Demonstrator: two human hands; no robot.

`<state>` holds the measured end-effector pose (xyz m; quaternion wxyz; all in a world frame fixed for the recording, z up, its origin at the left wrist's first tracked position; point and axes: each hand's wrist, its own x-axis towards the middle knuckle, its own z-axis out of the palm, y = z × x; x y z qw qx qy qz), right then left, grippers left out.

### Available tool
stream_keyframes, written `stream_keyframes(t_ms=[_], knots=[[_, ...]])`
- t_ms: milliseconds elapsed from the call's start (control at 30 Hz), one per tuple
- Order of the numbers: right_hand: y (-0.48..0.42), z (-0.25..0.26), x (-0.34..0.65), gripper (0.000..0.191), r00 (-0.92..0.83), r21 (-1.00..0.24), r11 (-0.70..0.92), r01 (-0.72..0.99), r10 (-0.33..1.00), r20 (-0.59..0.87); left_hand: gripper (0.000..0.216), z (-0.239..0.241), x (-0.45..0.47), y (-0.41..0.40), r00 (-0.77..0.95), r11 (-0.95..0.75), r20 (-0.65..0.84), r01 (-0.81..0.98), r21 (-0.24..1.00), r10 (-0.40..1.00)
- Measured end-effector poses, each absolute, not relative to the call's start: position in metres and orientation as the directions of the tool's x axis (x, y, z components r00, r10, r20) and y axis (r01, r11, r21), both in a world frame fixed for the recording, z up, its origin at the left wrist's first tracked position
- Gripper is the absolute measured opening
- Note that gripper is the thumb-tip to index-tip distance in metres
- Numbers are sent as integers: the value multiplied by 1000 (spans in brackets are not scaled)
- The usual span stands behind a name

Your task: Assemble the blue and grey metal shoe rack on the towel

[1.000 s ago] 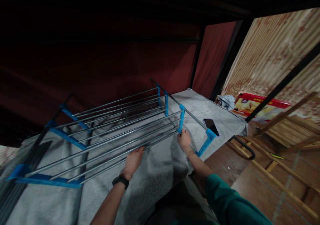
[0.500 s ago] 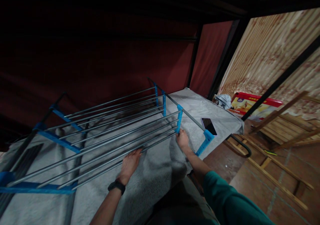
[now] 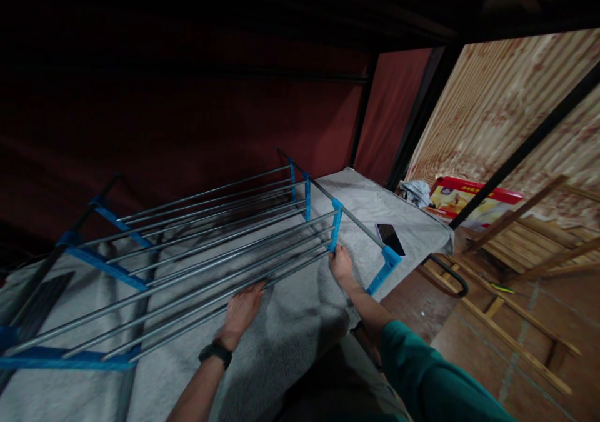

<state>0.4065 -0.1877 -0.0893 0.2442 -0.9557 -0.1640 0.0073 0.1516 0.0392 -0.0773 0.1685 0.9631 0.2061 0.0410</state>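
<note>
A rack of grey metal rods with blue plastic brackets (image 3: 100,266) lies across the grey cloth-covered bed (image 3: 300,328). My left hand (image 3: 242,309), with a dark watch on its wrist, has its fingers closed around the lowest front rod (image 3: 290,274). At that rod's right end, my right hand (image 3: 340,264) grips the bottom of a blue bracket (image 3: 336,222); its fingertips are partly hidden. To the right, another blue bracket (image 3: 384,272) sits at the end of the side tube with no rods in it.
A phone (image 3: 390,239) lies right of the rack. Loose dark tubes (image 3: 47,303) rest at the left. Black posts and a dark red curtain (image 3: 323,122) stand behind. On the floor at right are a red box (image 3: 473,200) and wooden frames (image 3: 515,341).
The view has shifted slightly. Both hands stay at the same places on the rack, and the rack looks unchanged.
</note>
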Motion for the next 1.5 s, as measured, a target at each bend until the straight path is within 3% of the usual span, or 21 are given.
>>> stream_keyframes(t_ms=[900, 1500], knots=[[-183, -96, 409, 24, 946, -456, -833, 315, 311, 86, 46, -79, 154, 49, 934, -899, -78, 356, 255, 348], [-181, -94, 406, 25, 946, -428, -845, 320, 307, 101, 51, -71, 159, 57, 909, -814, -206, 417, 404, 363]])
